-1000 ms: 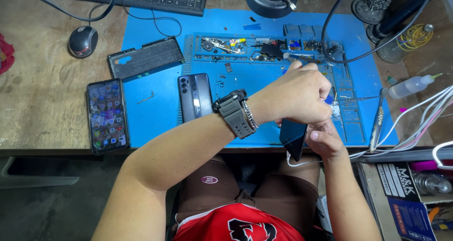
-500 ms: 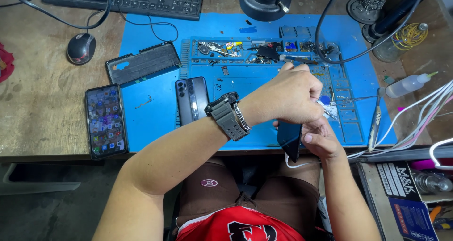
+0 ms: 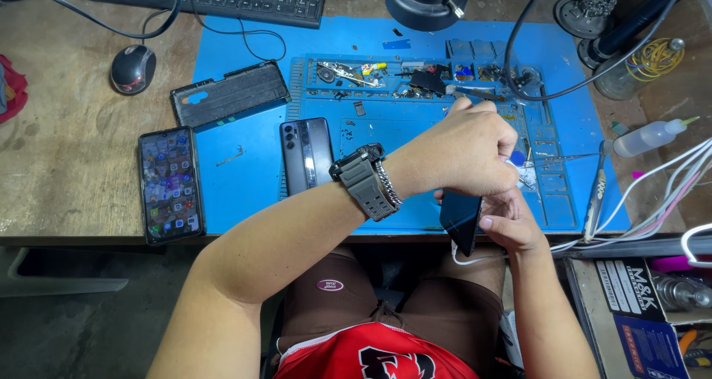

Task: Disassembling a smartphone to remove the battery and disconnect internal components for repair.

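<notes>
a dark phone (image 3: 460,219) is grasped in the right hand (image 3: 512,223) at the counter (image 3: 67,179) edge, 5 o'clock of the blue mat (image 3: 245,179), while the left hand (image 3: 463,153) is clenched directly above it, contents not discernible.

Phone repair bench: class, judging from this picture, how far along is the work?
Done: a back cover lies removed on the blue mat. In hand: right hand holds a dark phone; left hand is closed above it. Left: two phones lie untouched.
</notes>
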